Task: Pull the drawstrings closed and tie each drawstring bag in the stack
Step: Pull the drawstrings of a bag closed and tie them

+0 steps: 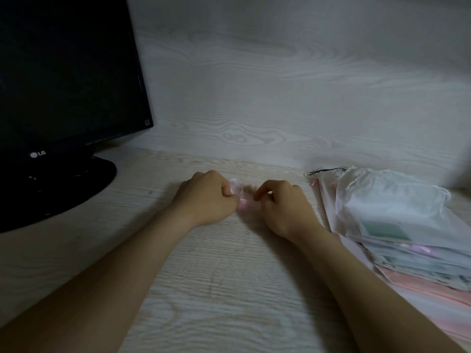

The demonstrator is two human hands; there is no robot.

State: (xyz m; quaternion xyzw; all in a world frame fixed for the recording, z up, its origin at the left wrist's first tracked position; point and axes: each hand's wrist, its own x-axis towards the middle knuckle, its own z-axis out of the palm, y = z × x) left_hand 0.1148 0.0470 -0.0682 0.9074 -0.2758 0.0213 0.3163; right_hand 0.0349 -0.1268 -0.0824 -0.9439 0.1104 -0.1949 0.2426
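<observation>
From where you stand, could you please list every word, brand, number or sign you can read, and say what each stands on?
"LG", beside a round logo: on the lower bezel of the black monitor.
A small square mark at the monitor's lower right corner: too small to read.
The green patch in the top bag of the stack of drawstring bags: blurred, nothing readable.

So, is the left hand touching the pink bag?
Touching. The head view shows the left hand with its fingers curled on the bunched pink bag, with no gap between them.
</observation>
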